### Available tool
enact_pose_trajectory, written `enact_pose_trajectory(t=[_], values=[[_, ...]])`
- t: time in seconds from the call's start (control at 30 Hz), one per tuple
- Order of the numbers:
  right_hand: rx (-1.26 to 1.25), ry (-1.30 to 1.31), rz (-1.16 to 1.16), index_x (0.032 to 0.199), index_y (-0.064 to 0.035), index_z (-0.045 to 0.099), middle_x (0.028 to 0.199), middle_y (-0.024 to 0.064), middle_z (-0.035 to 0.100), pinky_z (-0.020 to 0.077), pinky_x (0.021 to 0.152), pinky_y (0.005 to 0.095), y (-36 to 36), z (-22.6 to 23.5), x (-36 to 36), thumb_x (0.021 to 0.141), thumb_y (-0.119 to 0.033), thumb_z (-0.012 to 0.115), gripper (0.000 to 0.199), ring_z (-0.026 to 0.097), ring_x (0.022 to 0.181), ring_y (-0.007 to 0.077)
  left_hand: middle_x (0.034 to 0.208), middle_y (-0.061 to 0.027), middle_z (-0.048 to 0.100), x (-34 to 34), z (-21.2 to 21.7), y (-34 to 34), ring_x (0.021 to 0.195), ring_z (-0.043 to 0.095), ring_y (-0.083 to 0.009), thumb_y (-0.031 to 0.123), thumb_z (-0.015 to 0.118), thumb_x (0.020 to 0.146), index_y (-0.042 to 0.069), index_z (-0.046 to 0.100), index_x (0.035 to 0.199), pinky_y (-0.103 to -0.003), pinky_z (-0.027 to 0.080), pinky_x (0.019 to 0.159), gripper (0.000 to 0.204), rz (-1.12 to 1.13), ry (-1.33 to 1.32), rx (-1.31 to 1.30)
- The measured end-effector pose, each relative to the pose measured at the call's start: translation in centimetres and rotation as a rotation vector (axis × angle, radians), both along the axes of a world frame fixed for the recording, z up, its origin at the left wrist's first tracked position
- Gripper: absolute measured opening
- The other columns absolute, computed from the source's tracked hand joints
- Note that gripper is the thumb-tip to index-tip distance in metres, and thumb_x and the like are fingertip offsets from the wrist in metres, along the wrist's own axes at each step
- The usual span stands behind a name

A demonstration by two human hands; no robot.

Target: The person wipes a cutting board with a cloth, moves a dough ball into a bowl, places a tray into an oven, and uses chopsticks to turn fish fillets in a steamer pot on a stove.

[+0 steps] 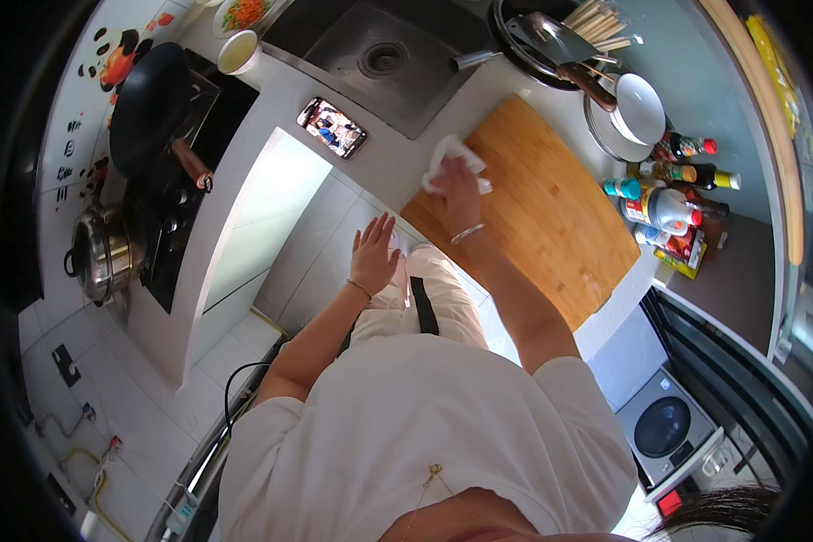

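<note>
The right hand [458, 185] has its fingers curled down over a white cloth [444, 152], holding it bunched at the upper-left edge of the wooden cutting board [551, 217]. The left hand [375, 259] is held up, palm down, in front of the countertop edge; its fingers are extended, slightly spread, and hold nothing. A smartphone [332, 127] with a lit screen lies on the countertop, left of the cloth. Beyond it, the metal sink [443, 86] has a round drain in its floor. At upper left, a white plate [219, 26] contains shredded orange and green vegetables; the white cup [254, 60] beside it contains what appears to be a pale yellow liquid. The black wok [144, 117] is on the cooktop, handle toward the person; a lidded steel pot [104, 255] stands nearer. At upper right, a bundle of chopsticks [596, 23] and a wide-bladed metal utensil [546, 39] rest at the black pan [520, 72]. A white bowl [640, 108] sits on a plate, near capped bottles [668, 210].
</note>
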State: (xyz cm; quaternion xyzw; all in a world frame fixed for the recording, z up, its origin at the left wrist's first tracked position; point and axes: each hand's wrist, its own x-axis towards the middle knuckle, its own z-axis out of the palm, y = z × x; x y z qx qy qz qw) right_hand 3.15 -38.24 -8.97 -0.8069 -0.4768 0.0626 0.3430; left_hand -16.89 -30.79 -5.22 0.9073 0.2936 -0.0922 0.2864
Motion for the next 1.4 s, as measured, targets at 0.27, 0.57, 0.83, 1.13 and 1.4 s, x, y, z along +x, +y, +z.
enact_pose_trajectory(t=[0.27,0.57,0.83,1.13,1.4], values=[[0.075,0.136,0.127,0.08,-0.0074,0.058,0.113,0.0114,0.056,0.0398,0.09,0.0432,-5.4,0.8,-8.2,0.062,0.0,0.061,0.02,0.047,0.111,0.0343,0.142,-0.0062,0.026,1.4,-0.2,2.5,0.13,0.026,-0.0246,0.013,0.055,0.079,0.01,0.027,0.136,-0.048,0.02,0.105,0.063,-0.115,-0.077,0.061],[0.066,0.267,-0.736,0.105,-0.001,0.052,0.109,0.0098,0.052,0.0395,0.089,0.0344,-20.1,2.6,-5.3,0.076,0.003,0.052,0.029,0.051,0.101,0.024,0.144,-0.0052,0.022,4.7,0.5,1.9,0.13,0.025,-0.0214,0.01,0.051,0.08,0.01,0.023,0.137,-0.048,0.018,0.106,0.064,-0.399,-0.134,0.162],[0.968,0.686,-0.908,0.113,-0.0053,0.054,0.107,0.0121,0.057,0.0416,0.088,0.0329,-14.9,-2.6,6.3,0.075,0.009,0.049,0.041,0.051,0.105,0.0254,0.146,-0.0067,0.015,5.2,1.4,0.9,0.132,0.021,-0.0208,0.011,0.052,0.08,0.007,0.02,0.138,-0.046,0.017,0.107,0.066,-0.501,-0.037,0.213],[-0.038,-0.113,-0.518,0.1,-0.0143,0.059,0.112,0.0046,0.055,0.0375,0.089,0.039,2.0,0.3,14.1,0.068,-0.004,0.054,0.034,0.045,0.109,0.0263,0.146,-0.0072,0.014,5.6,1.6,0.6,0.133,0.019,-0.0213,0.013,0.054,0.079,0.006,0.024,0.137,-0.045,0.015,0.107,0.065,-0.492,0.029,0.208],[0.181,-0.017,-0.244,0.073,-0.0132,0.061,0.089,0.0063,0.059,0.0401,0.081,0.0374,-2.3,3.2,13.2,0.066,-0.021,0.067,0.012,0.053,0.09,0.0286,0.146,-0.006,0.012,6.6,3.0,0.4,0.134,0.017,-0.0187,0.019,0.056,0.079,0.006,0.025,0.136,-0.046,0.016,0.107,0.066,-0.467,0.138,0.178]])
